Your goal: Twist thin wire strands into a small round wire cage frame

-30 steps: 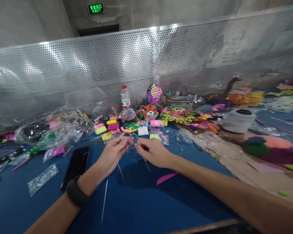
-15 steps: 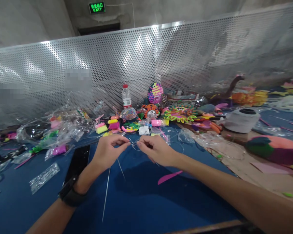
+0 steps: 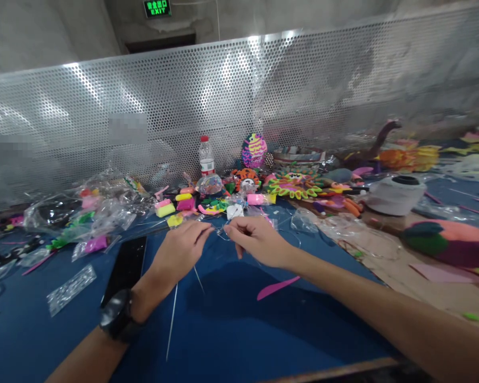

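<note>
Close together over the blue table, both my hands pinch a thin silvery wire. My left hand, with a dark watch on its wrist, closes thumb and fingers on one part of it. Just to the right, the thumb and forefinger of my right hand are closed on another part. Loops of the wire show between the fingertips. Long straight ends slant down below my left hand. A pink plastic knife lies below my right wrist. Fingertips cover the exact grip points.
A black phone and a clear plastic packet lie left. Behind the hands stand a red-capped bottle, colourful clay packs and a flower-like clay piece. A white tape roll sits right. A perforated metal screen closes the back.
My left hand has rolled over, showing more of its back and the watch face. The right hand's lower fingers have shifted slightly. The wire stays between both hands.
</note>
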Tool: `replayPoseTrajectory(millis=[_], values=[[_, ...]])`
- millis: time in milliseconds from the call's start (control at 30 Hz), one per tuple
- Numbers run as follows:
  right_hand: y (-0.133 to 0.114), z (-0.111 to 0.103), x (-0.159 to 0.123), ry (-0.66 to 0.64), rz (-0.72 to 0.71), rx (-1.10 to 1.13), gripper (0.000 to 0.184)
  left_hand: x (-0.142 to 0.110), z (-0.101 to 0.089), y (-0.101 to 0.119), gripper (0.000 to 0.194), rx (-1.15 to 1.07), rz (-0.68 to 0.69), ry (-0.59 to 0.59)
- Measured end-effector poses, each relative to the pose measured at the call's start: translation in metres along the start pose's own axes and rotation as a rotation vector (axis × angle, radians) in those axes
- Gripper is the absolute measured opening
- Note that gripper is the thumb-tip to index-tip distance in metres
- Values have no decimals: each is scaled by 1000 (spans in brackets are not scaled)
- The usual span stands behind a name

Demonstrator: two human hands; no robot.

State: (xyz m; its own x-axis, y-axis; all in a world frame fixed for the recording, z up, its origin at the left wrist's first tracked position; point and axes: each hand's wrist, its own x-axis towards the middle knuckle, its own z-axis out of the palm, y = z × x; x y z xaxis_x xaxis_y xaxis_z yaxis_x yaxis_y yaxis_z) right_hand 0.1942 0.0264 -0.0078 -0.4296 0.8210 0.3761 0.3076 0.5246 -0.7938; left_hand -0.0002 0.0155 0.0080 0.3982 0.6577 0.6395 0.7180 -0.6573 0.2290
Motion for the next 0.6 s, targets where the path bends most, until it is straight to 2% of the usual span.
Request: replayPoseTrajectory(millis=[100, 267, 600], values=[[1, 0, 1, 30, -6, -27, 36, -1, 2, -3, 20, 51, 56, -15], [7, 2, 2, 52, -43, -56, 37, -1, 3, -3, 20, 43, 55, 3], [9, 1, 6, 55, -109, -124, 37, -1, 6, 4, 12, -133, -175, 44]])
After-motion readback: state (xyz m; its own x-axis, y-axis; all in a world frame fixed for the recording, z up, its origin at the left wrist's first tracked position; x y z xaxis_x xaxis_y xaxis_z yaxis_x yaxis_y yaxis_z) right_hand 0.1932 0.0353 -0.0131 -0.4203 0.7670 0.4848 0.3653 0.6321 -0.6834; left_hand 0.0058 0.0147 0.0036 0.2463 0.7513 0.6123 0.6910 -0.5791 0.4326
